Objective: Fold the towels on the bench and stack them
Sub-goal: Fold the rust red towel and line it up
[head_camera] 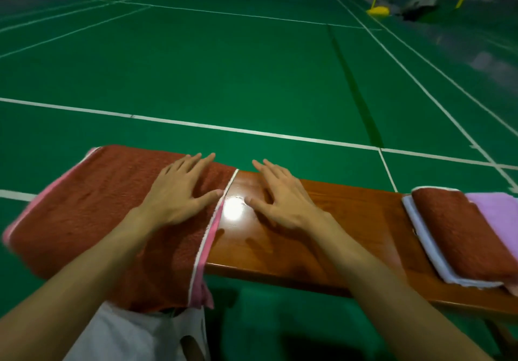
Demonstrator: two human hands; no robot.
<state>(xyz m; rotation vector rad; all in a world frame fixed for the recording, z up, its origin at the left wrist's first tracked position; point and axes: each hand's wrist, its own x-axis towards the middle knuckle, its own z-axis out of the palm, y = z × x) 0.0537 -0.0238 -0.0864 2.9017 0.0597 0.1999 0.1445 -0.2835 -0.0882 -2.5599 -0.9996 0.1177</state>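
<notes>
- Presses the left hand (pixel 179 192) flat on the brown towel (pixel 84 214), fingers straight and spread, thumb near the towel's pink-and-white right edge.
- Holds the right hand (pixel 283 200) over bare wood of the bench (pixel 350 220), just beside that edge, fingers spread and relaxed; cannot tell whether the palm touches the wood.
- Has the brown towel laid across the bench's left end, its near part hanging over the front edge toward a white garment (pixel 134 335).
- Shows a stack at the bench's right end, well apart from both hands: a folded brown towel (pixel 459 234) on a white towel (pixel 426 245), a lilac towel (pixel 496 212) touching its far right side.
- Looks out over a green court floor (pixel 252 66) with white lines, yellow post bases (pixel 378 10) far off.
</notes>
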